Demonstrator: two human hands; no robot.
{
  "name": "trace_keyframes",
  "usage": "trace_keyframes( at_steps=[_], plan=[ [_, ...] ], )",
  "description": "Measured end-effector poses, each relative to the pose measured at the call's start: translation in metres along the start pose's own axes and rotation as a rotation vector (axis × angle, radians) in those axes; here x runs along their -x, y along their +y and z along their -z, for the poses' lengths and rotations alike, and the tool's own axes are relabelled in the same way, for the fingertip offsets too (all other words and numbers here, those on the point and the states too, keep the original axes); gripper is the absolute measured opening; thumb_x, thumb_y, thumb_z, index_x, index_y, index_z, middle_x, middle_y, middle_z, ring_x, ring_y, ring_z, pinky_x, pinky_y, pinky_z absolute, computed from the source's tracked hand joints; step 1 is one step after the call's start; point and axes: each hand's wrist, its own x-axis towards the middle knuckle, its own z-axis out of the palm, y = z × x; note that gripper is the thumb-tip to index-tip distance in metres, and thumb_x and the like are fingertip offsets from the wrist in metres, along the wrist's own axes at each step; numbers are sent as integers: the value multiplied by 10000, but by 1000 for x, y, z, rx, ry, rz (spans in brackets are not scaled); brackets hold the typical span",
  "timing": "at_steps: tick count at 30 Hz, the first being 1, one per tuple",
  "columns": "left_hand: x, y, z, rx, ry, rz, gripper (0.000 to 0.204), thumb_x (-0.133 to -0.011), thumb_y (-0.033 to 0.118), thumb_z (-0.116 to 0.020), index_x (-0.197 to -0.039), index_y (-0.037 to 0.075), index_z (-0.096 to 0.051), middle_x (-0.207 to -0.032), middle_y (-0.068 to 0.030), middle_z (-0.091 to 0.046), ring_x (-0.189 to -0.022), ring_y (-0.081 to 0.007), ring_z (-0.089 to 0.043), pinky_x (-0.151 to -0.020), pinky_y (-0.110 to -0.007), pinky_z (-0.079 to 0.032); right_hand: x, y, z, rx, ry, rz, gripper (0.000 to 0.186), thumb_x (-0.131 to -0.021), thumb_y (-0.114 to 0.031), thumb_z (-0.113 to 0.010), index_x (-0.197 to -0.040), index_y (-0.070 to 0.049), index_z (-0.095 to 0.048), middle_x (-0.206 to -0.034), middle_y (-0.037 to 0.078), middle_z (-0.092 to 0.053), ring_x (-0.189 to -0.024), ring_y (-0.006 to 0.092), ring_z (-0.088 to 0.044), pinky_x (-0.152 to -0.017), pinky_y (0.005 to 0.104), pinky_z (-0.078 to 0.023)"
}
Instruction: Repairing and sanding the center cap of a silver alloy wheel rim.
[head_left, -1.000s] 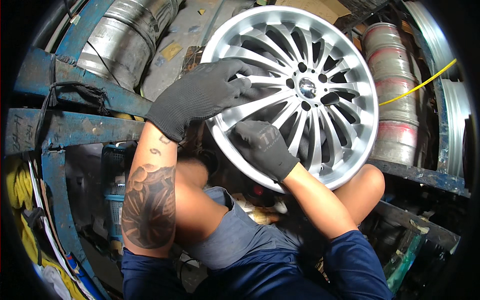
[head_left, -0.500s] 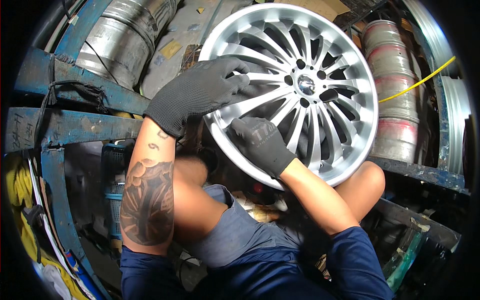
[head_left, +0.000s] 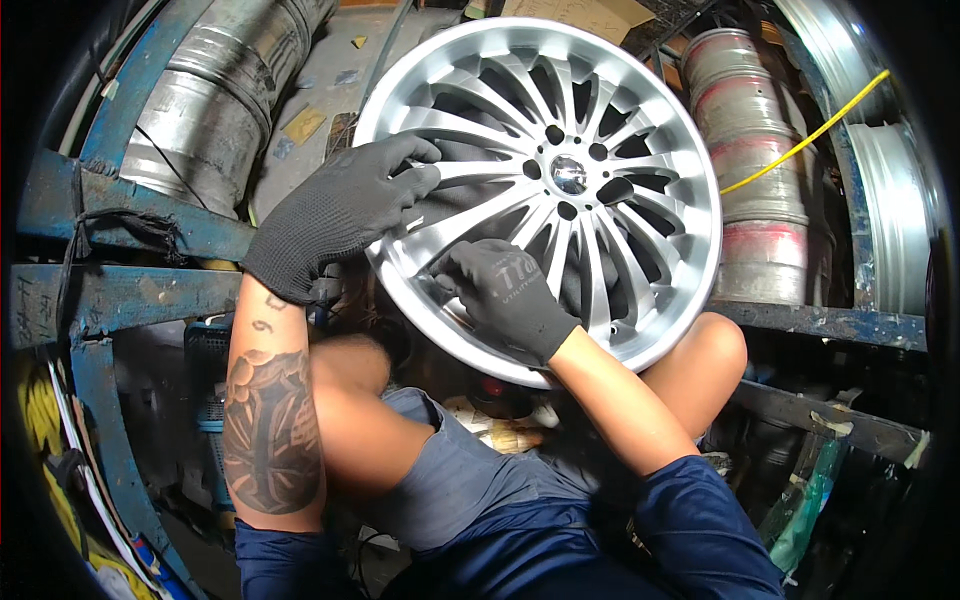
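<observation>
A silver multi-spoke alloy wheel rim (head_left: 640, 120) rests tilted on my lap, its face toward me. My left hand (head_left: 335, 215), in a dark knit glove, grips the rim's left edge with the fingers curled over a spoke. My right hand (head_left: 505, 295), also gloved, presses on the lower spokes near the rim's bottom edge, its fingertips tucked between spokes. A chrome centre cap (head_left: 568, 175) shows in the hub, ringed by bolt holes.
A blue metal frame (head_left: 120, 280) runs along the left. Bare metal barrels (head_left: 200, 110) lie at upper left, and stacked worn rims (head_left: 755, 180) stand at right. A yellow cord (head_left: 810, 135) crosses the upper right. My knees and grey shorts fill the lower middle.
The wheel rim has shifted slightly to the left in my lap. My right hand has slid a little along the lower spokes. My left hand keeps its grip on the left edge.
</observation>
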Motion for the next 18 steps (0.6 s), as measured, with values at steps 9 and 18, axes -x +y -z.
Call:
trace_keyframes(
  at_steps=[9, 18],
  plan=[
    [-3, -20, -2, -216, 140, -404, 389, -998, 318, -572, -1267, 37, -601, -1060, -169, -686, -879, -236, -698, -827, -352, -534, -1, -7, -12, -13, 1, 125, 168, -843, -115, -695, -922, -26, -577, -804, 180, -623, -774, 385, -637, -680, 470, -502],
    [-11, -26, -13, -87, 154, -356, 395, -999, 353, -591, -1220, 27, -617, -888, -114, -668, -700, -136, -651, -703, -313, -537, -5, -13, -6, -41, -37, 55, 182, -845, -154, -704, -882, -26, -580, -757, 176, -600, -725, 374, -623, -651, 465, -485]
  ],
)
